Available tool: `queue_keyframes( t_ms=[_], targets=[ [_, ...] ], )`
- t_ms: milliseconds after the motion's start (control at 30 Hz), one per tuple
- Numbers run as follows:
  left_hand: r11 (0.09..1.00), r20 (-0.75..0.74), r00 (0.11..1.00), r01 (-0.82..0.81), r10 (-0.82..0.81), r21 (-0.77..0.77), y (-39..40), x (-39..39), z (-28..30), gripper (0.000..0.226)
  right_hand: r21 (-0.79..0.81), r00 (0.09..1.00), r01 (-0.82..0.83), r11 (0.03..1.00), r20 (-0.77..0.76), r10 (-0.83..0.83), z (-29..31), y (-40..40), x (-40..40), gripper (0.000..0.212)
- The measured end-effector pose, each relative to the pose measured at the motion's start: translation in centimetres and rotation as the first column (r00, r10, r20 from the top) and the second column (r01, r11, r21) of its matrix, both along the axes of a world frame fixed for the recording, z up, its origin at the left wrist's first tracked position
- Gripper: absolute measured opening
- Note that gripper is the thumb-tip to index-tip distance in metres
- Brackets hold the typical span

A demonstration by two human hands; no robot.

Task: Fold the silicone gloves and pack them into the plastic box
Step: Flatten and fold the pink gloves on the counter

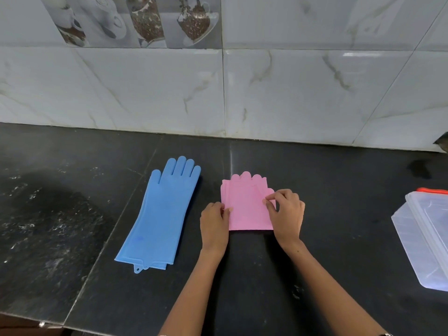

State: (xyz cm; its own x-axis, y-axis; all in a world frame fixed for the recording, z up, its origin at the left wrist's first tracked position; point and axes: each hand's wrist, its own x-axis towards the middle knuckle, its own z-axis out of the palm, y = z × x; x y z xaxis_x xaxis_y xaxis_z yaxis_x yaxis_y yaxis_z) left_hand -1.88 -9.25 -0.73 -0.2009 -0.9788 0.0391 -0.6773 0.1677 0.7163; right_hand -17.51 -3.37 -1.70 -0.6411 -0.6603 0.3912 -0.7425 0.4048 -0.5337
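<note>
Soft even light, glare on wall tiles, wide-angle bending at edges.

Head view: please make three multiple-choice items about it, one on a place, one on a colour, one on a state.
1. Where is the plastic box?
A. at the right edge of the counter
B. between the gloves
C. against the wall

2. What colour are the unfolded gloves?
A. pink
B. blue
C. green

3. In what state are the pink gloves?
A. in the box
B. flat at full length
C. folded, under both hands

Key: 1 A, the plastic box sits far right. 2 B, the blue gloves lie at full length. 3 C, the left hand and right hand hold the folded pink gloves.
</note>
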Motion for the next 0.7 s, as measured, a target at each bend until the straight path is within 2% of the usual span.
queue_keyframes(
  t_ms=[67, 133, 233, 333, 400, 467, 533, 600, 700],
  targets=[
    [1.000, 0.001, 1.000, -0.006, 0.006, 0.014, -0.4, 0.0, -0.2, 0.017, 0.014, 1.000, -0.009, 1.000, -0.011, 0.009, -0.1, -0.3, -0.1, 0.007],
    [1.000, -0.010, 1.000, -0.012, 0.013, 0.026, -0.6, 0.0, -0.3, 0.016, 0.100, 1.000, -0.002, 0.995, -0.004, 0.002, 0.0, -0.7, -0.3, 0.011],
    [0.998, -0.020, 0.999, -0.037, 0.038, 0.050, -0.9, -0.1, -0.4, 0.011, 0.200, 0.999, 0.012, 0.980, -0.039, -0.004, 0.5, -1.4, 0.1, 0.024],
    [0.997, -0.001, 0.998, -0.056, 0.056, 0.048, -1.0, -0.5, -0.2, 0.013, 0.272, 0.941, -0.188, 0.944, -0.223, 0.252, 0.7, -2.5, 1.8, 0.042],
    [0.998, 0.158, 0.986, -0.044, 0.050, -0.043, -0.9, -1.1, -0.3, 0.026, 0.385, 0.895, -0.322, 0.865, -0.175, 0.411, -0.5, -2.8, 2.6, 0.049],
    [0.969, 0.370, 0.929, 0.085, 0.006, -0.231, -0.9, -2.0, -0.8, 0.051, 0.469, 0.883, -0.349, 0.811, -0.124, 0.452, -1.9, -2.7, 2.6, 0.050],
    [0.898, 0.468, 0.874, 0.305, -0.133, -0.316, -1.2, -3.1, -1.0, 0.062, 0.475, 0.881, -0.347, 0.808, -0.130, 0.455, -2.7, -2.6, 2.3, 0.051],
    [0.856, 0.538, 0.794, 0.462, -0.283, -0.233, -1.7, -3.8, -1.7, 0.059, 0.491, 0.873, -0.357, 0.795, -0.127, 0.470, -2.7, -2.6, 2.1, 0.053],
    [0.884, 0.575, 0.759, 0.451, -0.305, -0.126, -2.2, -3.6, -3.1, 0.056, 0.501, 0.859, -0.332, 0.799, -0.189, 0.475, -2.3, -2.5, 1.9, 0.051]
  ],
)
